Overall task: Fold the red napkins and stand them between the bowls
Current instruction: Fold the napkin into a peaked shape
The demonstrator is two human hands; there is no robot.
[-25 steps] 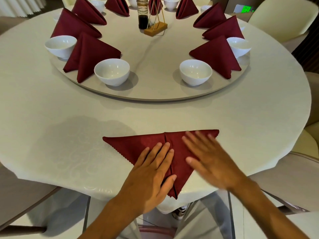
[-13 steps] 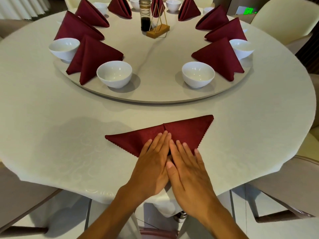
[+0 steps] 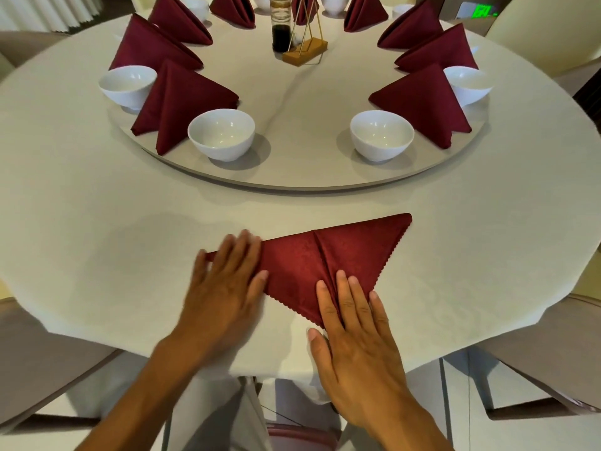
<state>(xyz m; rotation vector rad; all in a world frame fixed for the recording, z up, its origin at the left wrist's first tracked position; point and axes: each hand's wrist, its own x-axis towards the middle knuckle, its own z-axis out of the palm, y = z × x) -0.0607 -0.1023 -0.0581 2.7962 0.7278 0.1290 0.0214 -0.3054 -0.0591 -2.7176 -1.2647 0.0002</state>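
Head view: we pressed the napkin (image 3: 312, 265) with flat, spread left hand (image 3: 224, 288) and right hand (image 3: 354, 333), gripping nothing, to set creases on the desk (image 3: 97, 222).

left hand (image 3: 224, 288): flat, fingers spread, blurred | right hand (image 3: 354, 333): flat, palm down

A large round table draped in a cream damask cloth (image 3: 97, 222) fills the room. Pale cream upholstered chairs (image 3: 546, 34) stand past its far right edge, taupe ones (image 3: 42, 362) at its near corners. White pleated curtains (image 3: 48, 11) hang far left; a green lit sign (image 3: 484, 10) glows far right. The floor (image 3: 461, 395) is pale and glossy.
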